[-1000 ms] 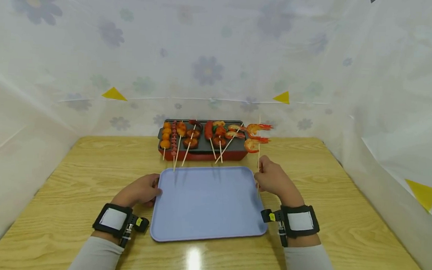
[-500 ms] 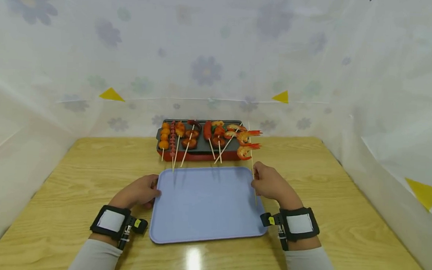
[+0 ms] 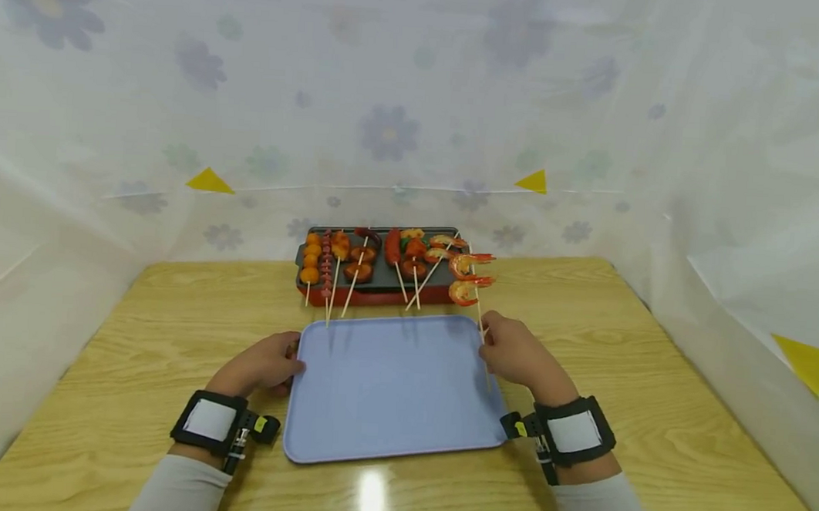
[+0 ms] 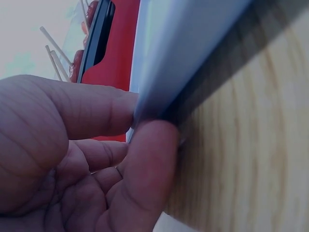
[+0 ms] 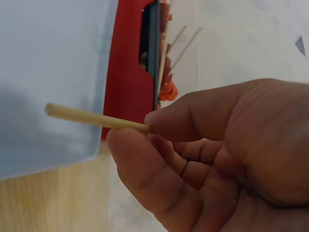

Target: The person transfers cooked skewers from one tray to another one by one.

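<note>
My right hand (image 3: 518,355) pinches the bare stick of a shrimp skewer (image 3: 463,267) between thumb and fingers. Two orange shrimps at its far end overlap the right front corner of a red and black grill (image 3: 373,294). The stick's near end (image 5: 77,114) points over the blue tray in the right wrist view. At the left side, my left hand (image 3: 262,362) pinches the rim of that light blue tray (image 3: 396,386). Its thumb and a fingertip meet at the tray wall (image 4: 166,63) in the left wrist view.
Several skewers lie across the grill: orange balls (image 3: 311,258), a thin pink one (image 3: 326,265), mushrooms (image 3: 360,271), a sausage (image 3: 392,247) and another shrimp skewer (image 3: 440,255). Their sticks reach toward the tray's back edge. A flower-patterned sheet (image 3: 390,92) rises behind the wooden table (image 3: 651,422).
The shrimp skewer has swung left, its shrimps coming over the grill's right end and then dipping slightly toward me. My left hand keeps its hold on the tray.
</note>
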{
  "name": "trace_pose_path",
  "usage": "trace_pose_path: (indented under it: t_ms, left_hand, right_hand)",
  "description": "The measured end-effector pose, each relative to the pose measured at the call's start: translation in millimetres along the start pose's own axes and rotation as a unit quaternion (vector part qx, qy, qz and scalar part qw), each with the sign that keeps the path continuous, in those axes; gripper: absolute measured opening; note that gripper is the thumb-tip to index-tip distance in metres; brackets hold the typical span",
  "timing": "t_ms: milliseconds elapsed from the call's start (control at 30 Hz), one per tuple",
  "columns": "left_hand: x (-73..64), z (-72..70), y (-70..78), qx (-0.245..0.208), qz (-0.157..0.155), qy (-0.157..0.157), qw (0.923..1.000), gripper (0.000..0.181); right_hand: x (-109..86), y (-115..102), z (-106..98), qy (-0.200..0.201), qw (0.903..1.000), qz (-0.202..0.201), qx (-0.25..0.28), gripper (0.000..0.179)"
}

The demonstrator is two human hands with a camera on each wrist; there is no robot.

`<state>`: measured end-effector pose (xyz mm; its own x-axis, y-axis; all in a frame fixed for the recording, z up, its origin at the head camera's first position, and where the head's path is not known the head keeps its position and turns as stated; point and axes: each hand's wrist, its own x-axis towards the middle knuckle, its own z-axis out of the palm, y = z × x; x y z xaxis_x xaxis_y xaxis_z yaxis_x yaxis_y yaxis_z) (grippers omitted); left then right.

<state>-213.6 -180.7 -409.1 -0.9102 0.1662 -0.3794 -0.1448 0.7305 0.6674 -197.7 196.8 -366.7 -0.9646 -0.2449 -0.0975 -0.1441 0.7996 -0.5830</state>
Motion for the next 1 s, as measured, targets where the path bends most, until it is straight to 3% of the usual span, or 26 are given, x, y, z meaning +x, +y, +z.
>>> trace_pose_path:
  t_ms: [167, 500, 667, 800, 1000]
  left_hand:
    - [-3.6, -0.9, 0.9, -0.002, 0.005, 0.001, 1.0, 0.047]
    - [-4.4, -2.8, 0.2, 0.005, 0.008, 0.006, 0.9999, 0.047]
    - [-3.4, -0.9, -1.9, -0.009, 0.019, 0.005, 0.9998, 0.053]
    - [-3.2, 0.3, -2.8, -0.014, 0.024, 0.006, 0.9996, 0.049]
    - [-3.7, 1.1, -2.7, -0.005, 0.028, 0.01, 0.9996, 0.044]
  right_hand:
    - [-7.3, 0, 8, 0.028, 0.9979, -0.024, -0.053, 0.031]
    - [-23.5, -9, 15, 0.061, 0.9903, -0.071, -0.103, 0.008]
    - [-29.7, -13, 17, 0.061, 0.9904, -0.061, -0.108, 0.013]
    - [-32.6, -14, 22, 0.048, 0.9919, -0.046, -0.108, 0.022]
    - [-34.8, -15, 28, 0.024, 0.9904, -0.041, -0.13, 0.021]
